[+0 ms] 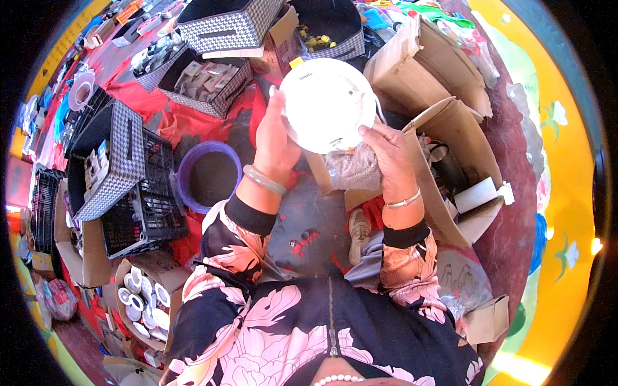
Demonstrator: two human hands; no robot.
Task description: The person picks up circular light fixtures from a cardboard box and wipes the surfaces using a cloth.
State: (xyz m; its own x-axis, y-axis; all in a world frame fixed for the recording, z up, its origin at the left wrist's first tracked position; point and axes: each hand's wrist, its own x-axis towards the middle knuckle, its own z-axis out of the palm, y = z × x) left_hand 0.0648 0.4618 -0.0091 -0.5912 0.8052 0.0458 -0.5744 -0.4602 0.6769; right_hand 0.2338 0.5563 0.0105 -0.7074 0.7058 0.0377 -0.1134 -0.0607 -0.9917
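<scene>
In front of my chest I hold up a round white disc point(328, 106), glossy and shaped like a lamp panel, with a few small dark marks and a thin white cord at its right edge. My left hand point(277, 138) grips its left rim, thumb up along the side. At its lower right edge, my right hand point(389, 154) is closed around a grey-brown cloth point(354, 168), the thumb by the rim. The cloth touches or lies just under the disc's lower edge; which one I cannot tell.
A purple bucket point(181, 183) of murky water stands to the left, beside a black crate point(145, 215). An open cardboard box point(473, 138) with dark items is at the right. Lower left, a carton point(174, 273) holds several white round pieces. Patterned bins point(225, 32) stand ahead.
</scene>
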